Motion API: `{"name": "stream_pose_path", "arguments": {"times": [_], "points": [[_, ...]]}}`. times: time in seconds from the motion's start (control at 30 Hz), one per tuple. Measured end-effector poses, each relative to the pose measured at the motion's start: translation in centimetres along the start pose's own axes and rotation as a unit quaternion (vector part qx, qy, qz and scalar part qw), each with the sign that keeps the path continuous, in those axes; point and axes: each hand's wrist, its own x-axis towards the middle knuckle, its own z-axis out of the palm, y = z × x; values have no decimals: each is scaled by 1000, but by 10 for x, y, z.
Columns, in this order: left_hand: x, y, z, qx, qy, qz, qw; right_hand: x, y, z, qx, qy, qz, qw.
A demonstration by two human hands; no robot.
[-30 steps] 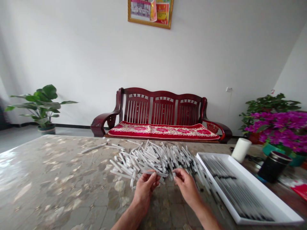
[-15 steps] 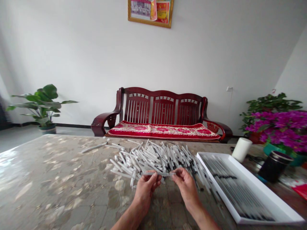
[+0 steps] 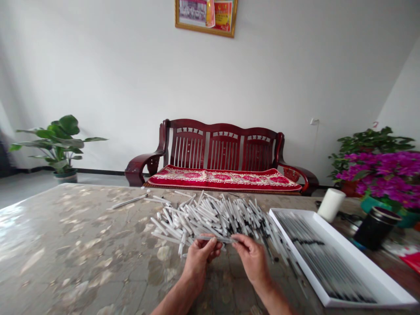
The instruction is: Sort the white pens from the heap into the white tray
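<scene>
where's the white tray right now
The white tray sits on the right of the table in the head view, right of the white tube pile and the right hand, with a black jar beyond it.

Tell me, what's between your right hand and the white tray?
In the head view, loose white sticks with dark parts lie on the table between the right hand and the tray.
</scene>
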Motion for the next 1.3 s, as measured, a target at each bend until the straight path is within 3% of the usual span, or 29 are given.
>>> {"name": "stream_pose_path", "arguments": {"times": [0.1,0.2,0.43,0.6,0.77,0.93,1.2,1.3], "points": [[0,0,-1,6,-4,8,1000,-1,0,2,6,-5,17,1000],[0,1,-1,19,-14,28,999,0,-1,4,69,-14,88,994],[-1,3,-1,67,-31,71,995,2,-8,-1,176,-80,209,959],[-1,1,-2,86,-43,76,993,-1,-15,-1,207,-86,261,939],[2,1,-3,63,2,46,997,-1,-8,2,230,-57,243,941],[5,8,-10,12,54,57,997,4,0,-5,249,-23,233,940],[-5,-5,-2,57,-24,-32,998,6,-22,-3,302,-41,208,929],[-10,-8,1,78,-43,-40,995,7,-36,-6,297,-77,204,930]]}}
